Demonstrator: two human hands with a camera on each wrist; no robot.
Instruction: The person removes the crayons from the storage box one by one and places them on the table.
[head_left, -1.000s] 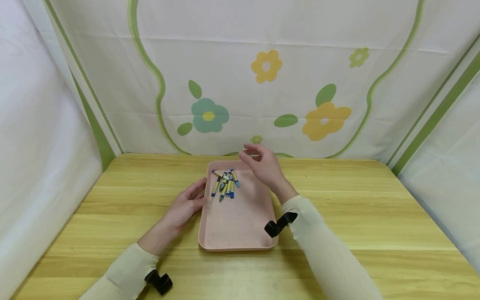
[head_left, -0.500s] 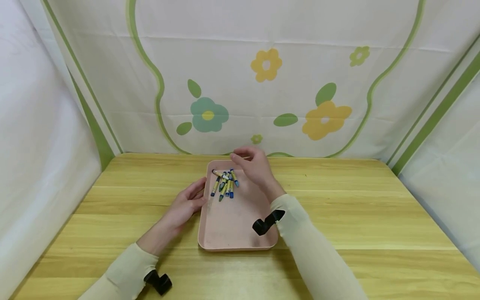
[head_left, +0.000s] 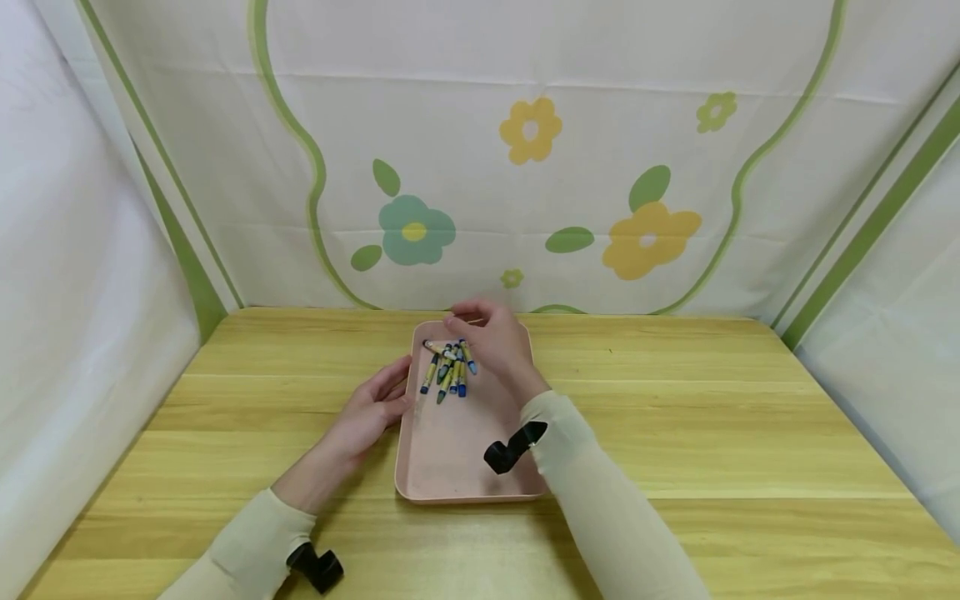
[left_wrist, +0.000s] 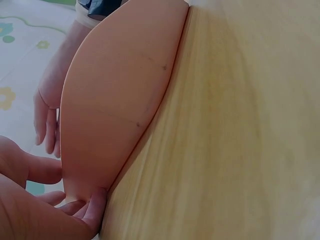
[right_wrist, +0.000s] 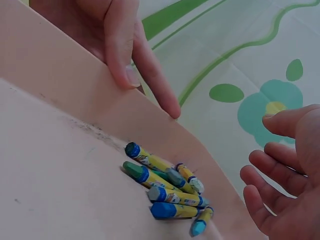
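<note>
A pink rectangular tray [head_left: 442,467] lies on the wooden table in the head view. Several crayons [head_left: 444,379] with yellow wrappers and blue bands lie in a loose pile in its far left part; green, blue and pale tips show in the right wrist view [right_wrist: 185,197]. Against the tray's left side rests my left hand [head_left: 367,412], its fingers along the outer wall and its thumb near the rim. My right hand [head_left: 491,342] hovers over the far part of the tray, beside the pile. Its fingers [right_wrist: 267,192] are loosely bent, and nothing is in them.
Bare wooden table [head_left: 712,450] extends to both sides of the tray. A white cloth [head_left: 465,50] with printed flowers hangs behind it, and more white cloth stands at the left and right. Black wrist cameras [head_left: 318,571] sit on both sleeves.
My right hand has moved left over the far part of the tray, closer to the crayons. The left hand, the tray and the pile have stayed in place.
</note>
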